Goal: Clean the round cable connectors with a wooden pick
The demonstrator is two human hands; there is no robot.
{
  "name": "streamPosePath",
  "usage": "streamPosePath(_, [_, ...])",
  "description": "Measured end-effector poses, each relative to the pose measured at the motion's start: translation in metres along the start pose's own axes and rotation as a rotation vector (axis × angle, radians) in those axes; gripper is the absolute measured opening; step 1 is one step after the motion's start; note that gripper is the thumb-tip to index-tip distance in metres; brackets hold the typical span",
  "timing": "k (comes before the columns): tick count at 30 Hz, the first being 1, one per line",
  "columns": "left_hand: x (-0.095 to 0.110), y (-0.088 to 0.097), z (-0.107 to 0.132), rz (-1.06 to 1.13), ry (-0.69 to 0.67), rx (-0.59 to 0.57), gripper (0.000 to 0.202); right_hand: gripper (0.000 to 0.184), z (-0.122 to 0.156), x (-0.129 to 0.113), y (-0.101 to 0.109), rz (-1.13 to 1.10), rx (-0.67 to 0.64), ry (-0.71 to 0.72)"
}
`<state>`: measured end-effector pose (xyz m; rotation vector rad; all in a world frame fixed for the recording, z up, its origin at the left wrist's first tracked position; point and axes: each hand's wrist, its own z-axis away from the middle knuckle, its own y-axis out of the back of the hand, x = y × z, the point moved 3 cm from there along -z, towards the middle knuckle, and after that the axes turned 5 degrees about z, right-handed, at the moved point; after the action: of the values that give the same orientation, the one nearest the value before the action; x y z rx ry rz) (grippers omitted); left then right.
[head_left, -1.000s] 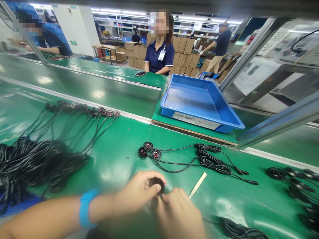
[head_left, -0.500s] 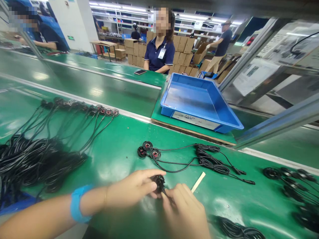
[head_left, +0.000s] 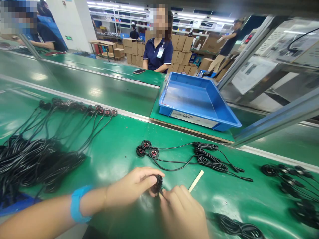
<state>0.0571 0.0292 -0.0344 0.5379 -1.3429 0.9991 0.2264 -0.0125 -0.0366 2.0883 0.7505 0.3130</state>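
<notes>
My left hand (head_left: 136,186) is closed around a small round black toothed part (head_left: 158,184), held up on its edge above the green bench. Against its lower right side my right hand (head_left: 183,207) pinches the black cable (head_left: 161,192) that comes off the part; the fingers hide most of this cable. A coiled black cable bundle (head_left: 236,225) lies to the right of my right hand. Just beyond my hands rest three similar round parts (head_left: 154,153) with red and copper centres, their cables running to a tied bundle (head_left: 206,156).
A pale flat stick (head_left: 196,181) lies beyond my right hand. Many cabled parts (head_left: 42,156) are heaped at left, and more (head_left: 286,179) lie at right. A blue tray (head_left: 199,121) stands past the bench edge. A person (head_left: 158,53) sits across the line.
The toothed part has turned slightly in my left hand, and less of its cable shows between my hands. The view has shifted a little; a person in the background has straightened up.
</notes>
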Motion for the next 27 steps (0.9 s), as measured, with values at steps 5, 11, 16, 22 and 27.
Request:
streamPosePath(5, [-0.002,0.000,-0.002,0.082,0.015,-0.041,0.042,0.020,-0.002,-0.001,0.001,-0.007,0.009,-0.011])
streamPosePath(11, [-0.003,-0.001,-0.002,0.115,0.040,-0.020,0.042,0.021,-0.001,0.002,-0.001,-0.118,-0.027,-0.108])
streamPosePath(16, [-0.006,-0.002,0.002,0.089,0.086,0.023,0.035,0.022,0.001,0.001,-0.002,-0.035,-0.048,-0.056])
streamPosePath(22, [-0.006,-0.006,0.008,-0.069,0.114,-0.028,0.032,0.018,0.004,-0.004,-0.004,-0.010,-0.019,-0.067])
streamPosePath(27, [-0.005,-0.007,0.008,-0.162,0.017,-0.031,0.029,0.017,0.004,-0.006,-0.005,0.043,0.027,-0.039])
